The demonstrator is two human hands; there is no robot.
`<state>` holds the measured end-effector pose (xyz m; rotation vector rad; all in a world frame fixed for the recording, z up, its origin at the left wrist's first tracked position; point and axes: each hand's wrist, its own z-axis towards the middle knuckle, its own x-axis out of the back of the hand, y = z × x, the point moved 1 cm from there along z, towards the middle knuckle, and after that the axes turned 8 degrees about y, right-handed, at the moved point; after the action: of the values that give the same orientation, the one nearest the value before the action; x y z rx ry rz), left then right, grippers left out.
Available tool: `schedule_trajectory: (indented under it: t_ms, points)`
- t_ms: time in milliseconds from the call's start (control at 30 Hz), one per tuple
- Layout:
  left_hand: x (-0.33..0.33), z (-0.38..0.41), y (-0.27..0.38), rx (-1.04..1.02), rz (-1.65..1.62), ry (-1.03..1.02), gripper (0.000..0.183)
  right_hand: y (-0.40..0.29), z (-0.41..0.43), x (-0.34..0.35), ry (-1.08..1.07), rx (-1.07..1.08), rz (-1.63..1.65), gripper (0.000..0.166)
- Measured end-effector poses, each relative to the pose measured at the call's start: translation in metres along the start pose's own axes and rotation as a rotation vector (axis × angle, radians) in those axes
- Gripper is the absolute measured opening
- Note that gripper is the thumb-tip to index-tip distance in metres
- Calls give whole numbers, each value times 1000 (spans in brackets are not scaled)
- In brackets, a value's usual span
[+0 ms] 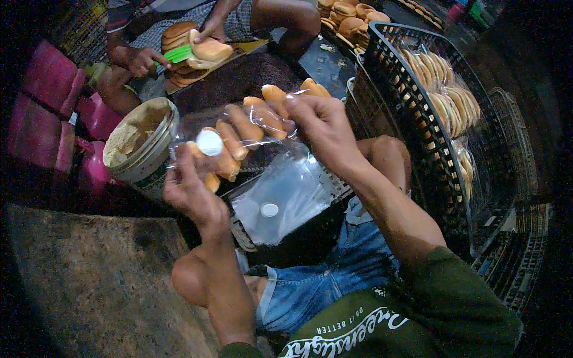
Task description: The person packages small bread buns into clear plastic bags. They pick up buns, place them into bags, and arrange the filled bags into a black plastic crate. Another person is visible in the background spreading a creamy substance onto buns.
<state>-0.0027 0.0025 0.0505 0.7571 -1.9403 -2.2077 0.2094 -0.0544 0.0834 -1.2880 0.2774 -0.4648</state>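
Observation:
A clear plastic bag (210, 114) with a round white label is stretched between my two hands. My left hand (192, 188) pinches its lower left end; my right hand (320, 125) grips the other end at the upper right. Several oblong bread rolls (244, 123) show in a row through and behind the film, and whether they lie inside it I cannot tell. Below, between my knees, a stack of flat clear bags (280, 201) with a similar label rests on a dark support. Dark crumbs or filling (241, 80) cover a surface beyond the rolls.
A co-worker's hands hold a split bun (212, 50) and a green spreader (179, 54). A bucket of pale cream (172, 129) stands at left, near pink plastic stools (53, 80). At right, a black crate (456, 179) holds bagged buns (454, 109). More buns (351, 20) lie at the back.

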Motion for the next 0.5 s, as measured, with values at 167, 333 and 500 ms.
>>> schedule_trajectory:
  t_ms: [167,333,500]
  points:
    - [10,44,-4,-55,-66,239,43,128,42,22,-1,530,-833,44]
    - [4,37,-20,95,-108,194,54,183,42,22,-68,459,-1119,56]
    - [2,53,-30,-67,-19,227,57,128,71,50,-110,-27,-647,39]
